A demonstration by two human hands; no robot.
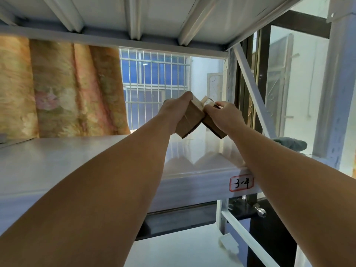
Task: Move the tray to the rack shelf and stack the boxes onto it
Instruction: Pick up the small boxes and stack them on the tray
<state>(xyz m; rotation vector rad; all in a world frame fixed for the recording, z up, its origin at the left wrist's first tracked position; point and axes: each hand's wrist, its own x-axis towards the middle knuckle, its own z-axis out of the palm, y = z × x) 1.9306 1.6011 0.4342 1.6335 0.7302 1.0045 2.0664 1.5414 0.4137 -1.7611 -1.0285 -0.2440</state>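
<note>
My left hand (pixel 176 107) grips a small brown cardboard box (pixel 189 120), tilted with its top leaning right. In my right hand (pixel 223 114) is a second brown box (pixel 212 128), tilted the other way. The two boxes meet near their upper ends and form an upside-down V. Both hang in the air above a glossy, pale tray (pixel 204 167) that lies on the right part of the white rack shelf (pixel 57 160). The tray's surface reflects the boxes. Whether it holds other boxes is hidden by my arms.
A label reading "3-4" (pixel 241 183) is stuck to the shelf's front edge. The rack's upright and diagonal brace (pixel 254 93) stand at the right, another shelf runs close overhead, and a lower shelf (pixel 183 247) lies beneath. Behind are a floral curtain (pixel 63 89) and a barred window (pixel 154 78).
</note>
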